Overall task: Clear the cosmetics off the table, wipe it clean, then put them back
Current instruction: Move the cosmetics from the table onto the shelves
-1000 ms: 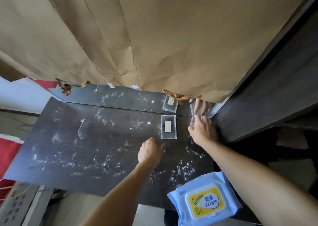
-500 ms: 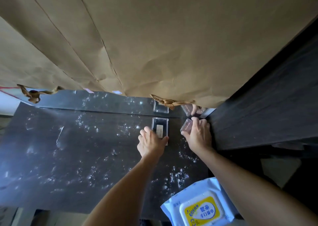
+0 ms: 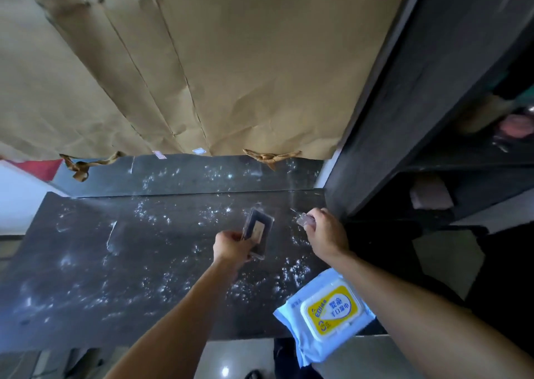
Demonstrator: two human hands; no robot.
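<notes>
Both hands are busy. The left hand (image 3: pixel 231 247) grips a clear rectangular case (image 3: pixel 258 230) by its near end, fingers curled round it. The case is tilted, its far end lifted off the dark surface (image 3: pixel 115 263). The right hand (image 3: pixel 328 232) pinches a small clear case (image 3: pixel 304 221) at its fingertips, near the far right corner and just beside the dark cabinet (image 3: pixel 404 118). Whether this smaller case is already off the surface or just touching it, I cannot tell.

This looks like the clearing step. I see no other cosmetics on the surface, so these two cases are probably the last to go. White powder specks (image 3: pixel 291 271) are scattered over much of the top, thickest towards the near right, so the wiping is not yet done. A pack of wet wipes (image 3: pixel 332 312) lies at the near right edge, partly overhanging it, with its lid apparently closed. Brown paper (image 3: pixel 231 75) hangs down the wall behind.

The next move calls for carrying both cases clear of the surface and setting them down somewhere off it. The cabinet shelves on the right seem the nearest place, though nothing shows where they are meant to go. After that a hand must be freed to open the wipes. The cases look smooth and light, so the fingertip pinch on the small one probably needs care while it travels.
</notes>
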